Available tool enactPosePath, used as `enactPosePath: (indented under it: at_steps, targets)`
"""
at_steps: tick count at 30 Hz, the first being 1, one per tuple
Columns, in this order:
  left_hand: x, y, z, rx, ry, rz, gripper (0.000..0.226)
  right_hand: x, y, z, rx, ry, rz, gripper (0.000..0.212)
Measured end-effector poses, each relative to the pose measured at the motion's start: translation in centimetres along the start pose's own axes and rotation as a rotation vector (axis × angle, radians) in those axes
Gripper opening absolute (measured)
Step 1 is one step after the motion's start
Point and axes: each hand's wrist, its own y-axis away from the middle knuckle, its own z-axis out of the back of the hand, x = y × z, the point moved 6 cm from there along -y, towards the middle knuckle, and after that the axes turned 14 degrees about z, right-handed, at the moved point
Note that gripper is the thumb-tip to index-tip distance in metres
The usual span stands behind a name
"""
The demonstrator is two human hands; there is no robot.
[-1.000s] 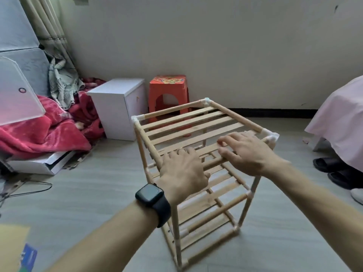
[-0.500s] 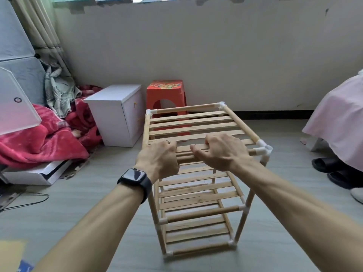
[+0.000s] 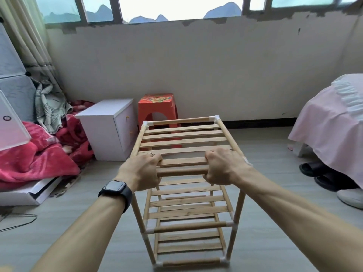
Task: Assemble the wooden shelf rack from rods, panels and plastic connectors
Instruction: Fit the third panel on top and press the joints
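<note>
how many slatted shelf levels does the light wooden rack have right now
3: the top slatted wooden level, whose near rod the left hand and right hand grip; the middle level below it; the bottom level under that.

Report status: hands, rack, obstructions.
Grip on near top rod: left hand, right hand. Upright: wooden shelf rack, three slatted tiers. Beyond it: white cabinet, red stool.

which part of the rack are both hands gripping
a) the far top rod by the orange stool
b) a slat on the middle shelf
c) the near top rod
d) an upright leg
C: the left hand and the right hand both curl their fingers round the near top rod of the rack, one hand at each end of it.
</note>
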Motion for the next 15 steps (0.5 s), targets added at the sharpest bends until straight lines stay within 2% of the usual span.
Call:
enactPosePath:
  at_steps: [6, 10, 12, 13, 15]
  targets:
    - [-0.1, 0.0, 0.3, -0.058, -0.014, -0.016, 0.029, -0.7, 0.2, -0.2, 0.053, -0.072, 0.038, 0.029]
    - [0.6, 0.0, 0.1, -0.126, -0.026, -0.018, 0.036, -2.3, 1.5, -0.4, 0.073, -0.012, 0.013, 0.036]
    - [0.8, -0.2, -0.1, -0.109, -0.056, -0.01, 0.049, -2.7, 1.9, -0.5, 0.066, 0.004, 0.005, 0.036]
    - [1.0, -0.3, -0.2, -0.079, -0.062, -0.007, 0.063, -2.9, 1.9, -0.6, 0.089, -0.003, 0.011, 0.044]
    - [1.3, 0.0, -0.2, 0.006, 0.015, -0.005, 0.092, -2.9, 1.7, -0.4, 0.138, -0.156, 0.01, 0.075]
